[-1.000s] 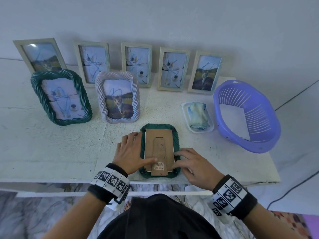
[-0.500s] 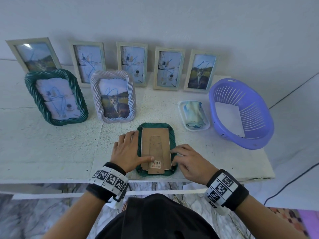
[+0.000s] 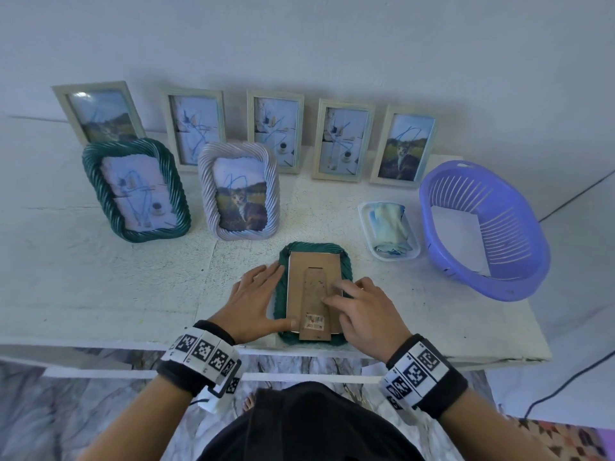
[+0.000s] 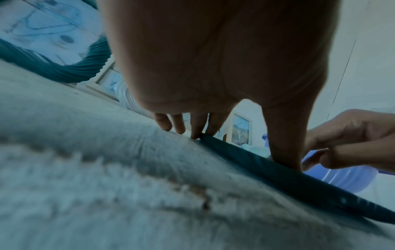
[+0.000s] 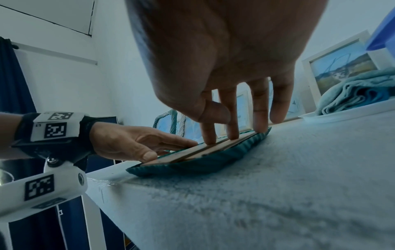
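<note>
From the head view, a green frame [image 3: 282, 302] lies face down at the front edge of the table [image 3: 100, 287]. The left hand [image 3: 256, 302] lies flat beside it, thumb on the cardboard back [image 3: 314, 281]. The right hand [image 3: 364, 311] presses fingertips there, gripping nothing.

Left wrist view: straight fingers [image 4: 178, 125] meet the frame [image 4: 278, 172] at its rim.

Right wrist view: loosely spread fingertips [image 5: 210, 137] stand on the back [image 5: 192, 153].
</note>
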### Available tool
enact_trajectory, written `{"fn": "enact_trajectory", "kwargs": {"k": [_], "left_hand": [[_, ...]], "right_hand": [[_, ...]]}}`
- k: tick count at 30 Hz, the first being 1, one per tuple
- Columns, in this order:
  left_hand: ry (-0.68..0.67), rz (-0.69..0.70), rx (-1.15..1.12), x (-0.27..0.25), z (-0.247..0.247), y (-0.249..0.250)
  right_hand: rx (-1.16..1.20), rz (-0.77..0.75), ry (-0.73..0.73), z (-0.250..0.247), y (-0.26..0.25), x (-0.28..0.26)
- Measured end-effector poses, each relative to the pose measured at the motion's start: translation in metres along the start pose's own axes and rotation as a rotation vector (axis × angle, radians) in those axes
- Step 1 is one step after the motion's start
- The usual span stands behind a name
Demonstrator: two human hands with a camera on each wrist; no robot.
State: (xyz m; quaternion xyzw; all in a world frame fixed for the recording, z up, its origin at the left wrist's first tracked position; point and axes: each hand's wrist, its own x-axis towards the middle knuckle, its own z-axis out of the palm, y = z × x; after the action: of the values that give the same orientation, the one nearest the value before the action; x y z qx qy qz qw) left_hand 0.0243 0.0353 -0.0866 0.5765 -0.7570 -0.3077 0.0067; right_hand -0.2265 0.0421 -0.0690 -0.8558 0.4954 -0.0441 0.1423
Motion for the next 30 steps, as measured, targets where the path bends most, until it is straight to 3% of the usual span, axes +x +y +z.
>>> {"fn": "enact_trajectory", "kwargs": {"k": [11, 20, 26, 30], "left_hand": [[0.012, 0.179, -0.025, -0.009, 0.004, -0.024], [0.004, 0.195, 0.056, -0.007, 0.005, -0.030], [0.025, 0.199, 0.057, -0.007, 0.004, -0.029], [0.042, 0.203, 0.025, -0.006, 0.007, -0.033]], "right_hand": [[-0.068, 0.060, 0.038, 0.000, -0.020, 0.012], [-0.120, 0.233, 0.068, 0.000, -0.060, 0.033], [0.064, 0.224, 0.094, -0.019, -0.056, 0.031], [0.479, 0.360, 0.088, -0.034, -0.034, 0.016]]}}
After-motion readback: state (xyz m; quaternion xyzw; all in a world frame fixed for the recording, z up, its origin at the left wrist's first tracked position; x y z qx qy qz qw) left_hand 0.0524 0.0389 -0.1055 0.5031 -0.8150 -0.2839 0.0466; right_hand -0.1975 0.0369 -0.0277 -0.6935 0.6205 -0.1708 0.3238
